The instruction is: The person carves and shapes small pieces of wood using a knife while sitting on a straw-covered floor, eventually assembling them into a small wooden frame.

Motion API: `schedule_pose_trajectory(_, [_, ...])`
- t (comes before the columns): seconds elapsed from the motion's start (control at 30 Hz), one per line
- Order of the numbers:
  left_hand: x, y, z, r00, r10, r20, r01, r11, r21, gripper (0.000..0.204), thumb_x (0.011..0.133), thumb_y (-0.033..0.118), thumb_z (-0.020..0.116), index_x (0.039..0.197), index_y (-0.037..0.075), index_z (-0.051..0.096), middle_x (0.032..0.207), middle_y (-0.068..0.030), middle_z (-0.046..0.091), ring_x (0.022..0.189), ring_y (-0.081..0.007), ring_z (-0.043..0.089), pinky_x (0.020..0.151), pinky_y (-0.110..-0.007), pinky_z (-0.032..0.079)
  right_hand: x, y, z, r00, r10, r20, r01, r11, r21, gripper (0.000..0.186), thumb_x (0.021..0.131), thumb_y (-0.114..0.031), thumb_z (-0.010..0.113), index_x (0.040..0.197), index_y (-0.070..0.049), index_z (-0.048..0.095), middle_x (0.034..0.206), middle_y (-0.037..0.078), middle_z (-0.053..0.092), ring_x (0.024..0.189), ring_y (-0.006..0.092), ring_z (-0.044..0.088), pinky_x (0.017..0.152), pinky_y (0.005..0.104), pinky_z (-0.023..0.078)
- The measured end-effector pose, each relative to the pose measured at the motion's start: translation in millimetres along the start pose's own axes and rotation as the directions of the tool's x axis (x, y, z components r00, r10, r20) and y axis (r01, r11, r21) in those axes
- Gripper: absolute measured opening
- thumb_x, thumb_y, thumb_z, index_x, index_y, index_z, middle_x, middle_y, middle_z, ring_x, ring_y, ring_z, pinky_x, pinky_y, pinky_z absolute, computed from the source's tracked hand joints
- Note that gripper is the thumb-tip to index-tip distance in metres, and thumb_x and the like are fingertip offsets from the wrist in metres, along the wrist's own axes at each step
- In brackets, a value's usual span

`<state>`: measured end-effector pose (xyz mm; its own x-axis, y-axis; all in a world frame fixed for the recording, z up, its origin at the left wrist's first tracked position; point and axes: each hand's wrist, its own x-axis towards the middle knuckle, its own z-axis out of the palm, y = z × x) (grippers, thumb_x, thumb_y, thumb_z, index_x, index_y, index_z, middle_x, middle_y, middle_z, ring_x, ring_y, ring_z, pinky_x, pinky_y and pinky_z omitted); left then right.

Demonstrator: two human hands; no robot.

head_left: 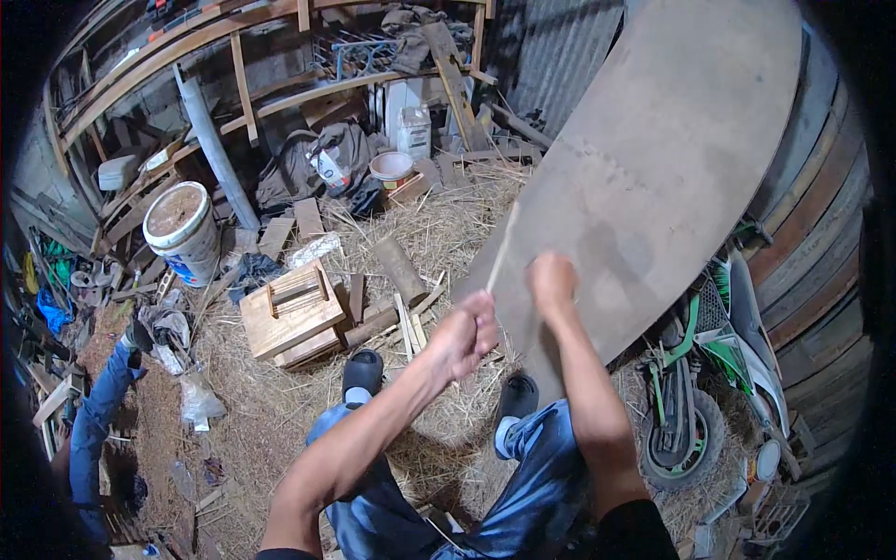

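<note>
On the straw-strewn shed floor (280, 411), the left hand (467, 331) is clenched on a thin pale stick (502, 245) rising from its fist, the right hand (551, 280) (grip unclear) against a leaning board (653, 159), wooden crate (291, 311) nearby.

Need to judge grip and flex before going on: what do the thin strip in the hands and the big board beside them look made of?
Thin strip: pale, slender, probably split bamboo or cane, matte. Big board: flat grey-brown sheet, dull and stained, likely plywood or fibreboard; unclear which. Left hand grips the strip; right hand is beside it.
</note>
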<state>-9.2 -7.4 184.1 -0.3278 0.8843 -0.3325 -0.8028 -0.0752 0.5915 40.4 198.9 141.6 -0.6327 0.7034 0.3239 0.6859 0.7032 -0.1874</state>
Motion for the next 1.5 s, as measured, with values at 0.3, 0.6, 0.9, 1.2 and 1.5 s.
schedule_pose_trajectory(0.3, [-7, 8, 6, 0.99, 0.1, 0.098, -0.123, 0.954, 0.272, 0.018, 0.093, 0.023, 0.036, 0.079, 0.014, 0.04, 0.059, 0.0071, 0.031, 0.049, -0.0051, 0.029, 0.044, -0.021, 0.027, 2, 44, -6, 0.912, 0.409, 0.038, -0.403, 0.871, 0.28, 0.029, 0.076, -0.025, 0.056, 0.081, 0.002, 0.066, 0.08, 0.025, 0.063, 0.081, 0.041, 0.061, 0.075, 0.0445, 0.047])
schedule_pose_trajectory(0.6, [10, 8, -20, 0.761, 0.632, 0.146, -0.349, 0.208, 0.914, 0.033, 0.09, 0.029, 0.047, 0.088, -0.003, 0.055, 0.068, -0.0117, 0.056, 0.056, -0.0209, 0.052, 0.053, -0.031, 0.041, -32, -52, -41, 0.954, -0.299, -0.026, 0.291, 0.902, 0.318, 0.013, 0.068, -0.014, 0.063, 0.073, -0.002, 0.066, 0.066, 0.021, 0.061, 0.066, 0.034, 0.063, 0.066, 0.0418, 0.051])
schedule_pose_trajectory(0.9, [12, 3, -17, 0.703, 0.665, 0.253, -0.288, -0.059, 0.956, 0.025, 0.09, 0.019, 0.047, 0.088, -0.003, 0.058, 0.073, -0.0275, 0.057, 0.071, -0.0443, 0.056, 0.06, -0.048, 0.044, -36, -66, -37, 0.93, -0.366, 0.042, 0.36, 0.926, 0.115, 0.007, 0.064, -0.006, 0.059, 0.064, -0.001, 0.063, 0.064, 0.023, 0.06, 0.064, 0.037, 0.063, 0.062, 0.0434, 0.052])
schedule_pose_trajectory(1.2, [13, 2, -8, 0.69, 0.68, 0.246, -0.27, -0.073, 0.96, 0.021, 0.092, 0.018, 0.044, 0.094, -0.001, 0.053, 0.068, -0.028, 0.055, 0.065, -0.0448, 0.055, 0.056, -0.049, 0.042, -30, -62, -33, 0.98, -0.197, -0.017, 0.197, 0.977, 0.081, 0.013, 0.069, -0.01, 0.056, 0.067, -0.001, 0.065, 0.067, 0.022, 0.062, 0.064, 0.0358, 0.064, 0.059, 0.0436, 0.052])
schedule_pose_trajectory(1.5, [12, 1, 0, 0.699, 0.67, 0.249, -0.113, -0.241, 0.964, 0.024, 0.093, 0.024, 0.042, 0.086, 0.002, 0.05, 0.063, -0.0266, 0.056, 0.063, -0.0454, 0.056, 0.055, -0.053, 0.042, -12, -43, -32, 0.997, -0.075, -0.003, 0.075, 0.994, 0.085, 0.013, 0.069, -0.008, 0.055, 0.068, 0.0, 0.066, 0.069, 0.024, 0.062, 0.066, 0.0377, 0.064, 0.06, 0.0432, 0.052])
